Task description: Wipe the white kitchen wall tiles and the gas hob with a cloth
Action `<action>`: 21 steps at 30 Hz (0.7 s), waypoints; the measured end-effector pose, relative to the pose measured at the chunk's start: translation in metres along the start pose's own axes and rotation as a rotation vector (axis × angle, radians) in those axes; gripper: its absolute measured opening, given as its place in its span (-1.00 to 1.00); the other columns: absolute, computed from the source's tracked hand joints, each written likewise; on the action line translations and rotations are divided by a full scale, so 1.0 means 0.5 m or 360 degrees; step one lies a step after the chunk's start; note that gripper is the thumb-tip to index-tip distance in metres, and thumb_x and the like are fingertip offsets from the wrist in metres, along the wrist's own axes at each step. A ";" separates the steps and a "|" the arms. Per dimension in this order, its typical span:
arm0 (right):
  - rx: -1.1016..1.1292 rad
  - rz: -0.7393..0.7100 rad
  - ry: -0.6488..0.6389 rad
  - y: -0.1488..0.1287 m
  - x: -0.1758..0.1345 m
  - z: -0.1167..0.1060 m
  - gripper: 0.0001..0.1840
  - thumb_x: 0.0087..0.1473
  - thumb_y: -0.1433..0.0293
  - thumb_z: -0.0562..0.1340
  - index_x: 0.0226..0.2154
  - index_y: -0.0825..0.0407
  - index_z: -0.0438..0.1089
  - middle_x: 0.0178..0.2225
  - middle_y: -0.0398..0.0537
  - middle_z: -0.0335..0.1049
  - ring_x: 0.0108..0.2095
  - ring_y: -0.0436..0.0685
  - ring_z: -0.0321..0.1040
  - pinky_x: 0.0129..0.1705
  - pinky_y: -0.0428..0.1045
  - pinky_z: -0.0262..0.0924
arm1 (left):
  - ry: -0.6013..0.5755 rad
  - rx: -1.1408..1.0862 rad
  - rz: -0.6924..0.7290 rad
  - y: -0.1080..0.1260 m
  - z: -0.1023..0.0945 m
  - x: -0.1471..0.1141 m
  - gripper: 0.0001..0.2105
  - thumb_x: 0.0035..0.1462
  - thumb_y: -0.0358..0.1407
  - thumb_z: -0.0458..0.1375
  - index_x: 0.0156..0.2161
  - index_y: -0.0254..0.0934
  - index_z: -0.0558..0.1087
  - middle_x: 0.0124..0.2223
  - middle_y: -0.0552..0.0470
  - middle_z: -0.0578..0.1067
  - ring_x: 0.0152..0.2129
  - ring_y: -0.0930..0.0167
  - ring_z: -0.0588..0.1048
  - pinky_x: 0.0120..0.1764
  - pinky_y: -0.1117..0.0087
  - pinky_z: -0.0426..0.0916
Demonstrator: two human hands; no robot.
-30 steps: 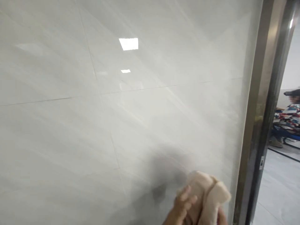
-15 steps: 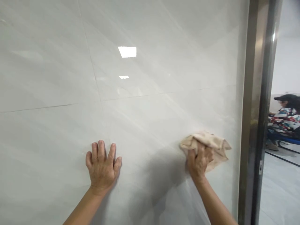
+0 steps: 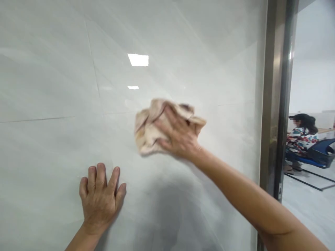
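Note:
A glossy, pale grey tiled wall (image 3: 47,76) fills most of the view, with thin joints between its tiles. Against it, near the middle, my right hand (image 3: 180,136) presses a crumpled beige cloth (image 3: 149,136) with darker patches. The fingers lie spread over the cloth and are a little blurred. Lower on the left, my left hand (image 3: 101,197) rests on the bare tile, fingers apart, holding nothing.
A metal door frame (image 3: 270,87) runs down the wall's right edge. Through the doorway a person (image 3: 299,136) in a patterned top sits on a blue chair (image 3: 319,153) with dark metal legs. Ceiling lights reflect in the tiles.
My right hand has carried the cloth up and left across the wall, and its fingers have spread over it. My left hand stays on the tile. The view has turned slightly right.

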State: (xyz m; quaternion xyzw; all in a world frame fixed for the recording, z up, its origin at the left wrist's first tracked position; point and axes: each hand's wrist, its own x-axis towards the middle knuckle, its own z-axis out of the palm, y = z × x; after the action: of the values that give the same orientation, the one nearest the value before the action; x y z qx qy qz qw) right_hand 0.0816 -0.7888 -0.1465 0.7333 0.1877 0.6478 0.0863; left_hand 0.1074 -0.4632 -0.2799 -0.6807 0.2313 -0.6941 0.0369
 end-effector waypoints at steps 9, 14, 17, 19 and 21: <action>-0.0285 0.1042 0.0084 0.406 0.048 -0.089 -0.18 0.45 0.04 -0.15 0.24 0.47 0.28 0.45 0.54 -0.35 0.46 0.50 -0.34 0.30 0.49 -0.19 | -0.0047 -0.0023 -0.0066 -0.008 0.007 -0.016 -0.12 0.19 -0.26 0.33 0.51 -0.07 0.01 0.55 -0.24 -0.02 0.46 -0.18 0.06 0.34 -0.30 0.12; -0.0398 0.1143 0.0088 0.487 -0.184 -0.077 -0.16 0.42 0.11 -0.20 0.42 0.47 0.03 0.42 0.59 -0.25 0.47 0.44 -0.29 0.31 0.40 -0.18 | -0.0044 -0.0105 -0.0109 -0.011 0.010 -0.008 -0.12 0.18 -0.21 0.34 0.51 0.01 0.02 0.58 -0.07 -0.08 0.47 -0.13 0.03 0.39 -0.26 0.06; -0.0249 0.1093 0.0141 0.432 -0.391 -0.047 -0.21 0.38 0.09 -0.09 0.40 0.30 0.16 0.43 0.42 -0.13 0.51 0.33 -0.35 0.43 0.30 -0.30 | 0.0007 -0.0188 -0.0163 -0.009 0.016 -0.004 -0.13 0.17 -0.10 0.32 0.49 0.14 0.02 0.58 0.13 -0.09 0.48 -0.08 0.04 0.40 -0.26 0.03; -0.0188 0.1218 0.0110 0.349 -0.537 -0.025 -0.22 0.29 0.02 -0.07 0.27 0.23 0.31 0.37 0.41 0.04 0.48 0.40 -0.20 0.44 0.35 -0.24 | 0.0014 -0.0209 -0.0179 -0.007 0.019 -0.004 -0.13 0.15 -0.07 0.31 0.49 0.16 0.01 0.58 0.18 -0.10 0.48 -0.08 0.04 0.40 -0.26 0.00; -0.0140 0.1420 0.0095 0.241 -0.666 -0.010 -0.25 0.21 -0.07 -0.07 0.08 0.14 0.41 0.21 0.41 0.24 0.38 0.57 0.01 0.36 0.52 -0.11 | -0.0007 -0.0228 -0.0209 -0.004 0.019 -0.006 -0.12 0.13 -0.07 0.32 0.48 0.18 0.01 0.57 0.19 -0.09 0.47 -0.08 0.04 0.39 -0.26 -0.02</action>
State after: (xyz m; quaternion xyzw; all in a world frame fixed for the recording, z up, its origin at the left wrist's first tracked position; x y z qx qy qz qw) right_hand 0.0662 -1.0286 -0.4069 0.7192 -0.1723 0.6497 -0.1760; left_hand 0.1172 -0.4627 -0.2819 -0.6969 0.2351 -0.6751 -0.0568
